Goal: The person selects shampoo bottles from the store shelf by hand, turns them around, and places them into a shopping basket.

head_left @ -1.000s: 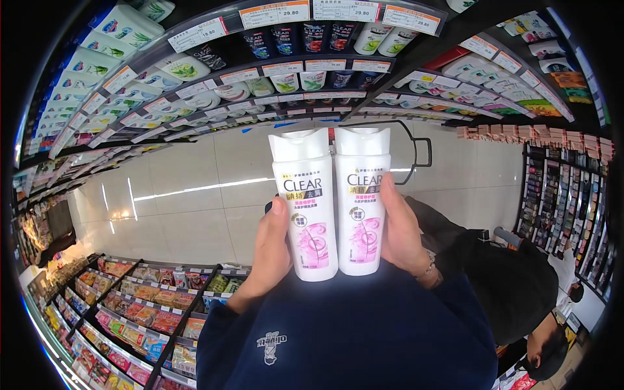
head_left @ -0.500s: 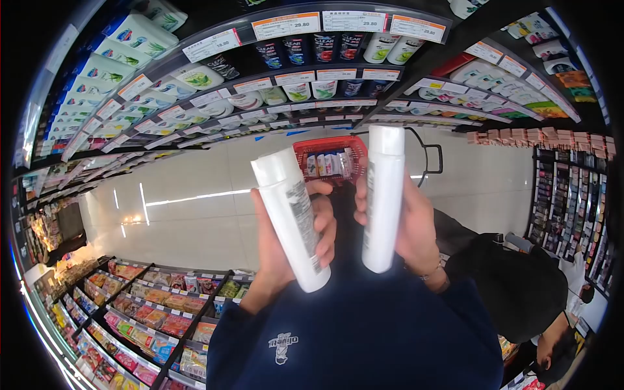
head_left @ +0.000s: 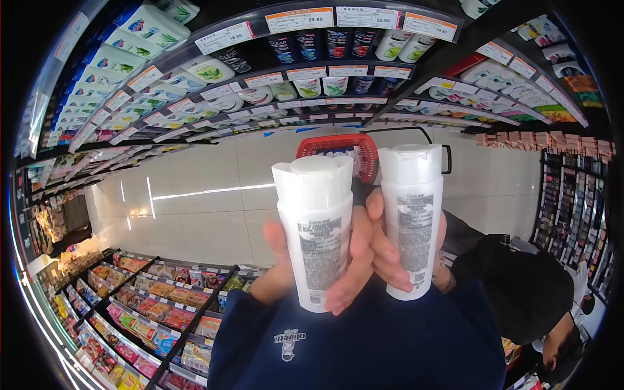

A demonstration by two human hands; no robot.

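My left hand (head_left: 354,270) is wrapped round a white shampoo bottle (head_left: 316,240), held upright with a slight tilt. Its back label of small grey print and a barcode faces me. A second white bottle (head_left: 411,221), much like the first and marked "Clear" at the top of its label, sits in my right hand (head_left: 385,244). Both bottles are side by side in front of my chest, with a narrow gap between them. The fingers of my two hands meet in that gap. Parts of both palms are hidden behind the bottles.
A red shopping basket (head_left: 369,159) with several packages stands on the tiled floor (head_left: 214,169) beyond the bottles. Shelves of toiletries (head_left: 338,45) curve across the far side. Snack shelves (head_left: 162,299) are at lower left. A person in black (head_left: 520,286) is close on the right.
Both bottles have turned so their printed back labels face me, and they look larger. My hands have come together between them. The view has shifted slightly.
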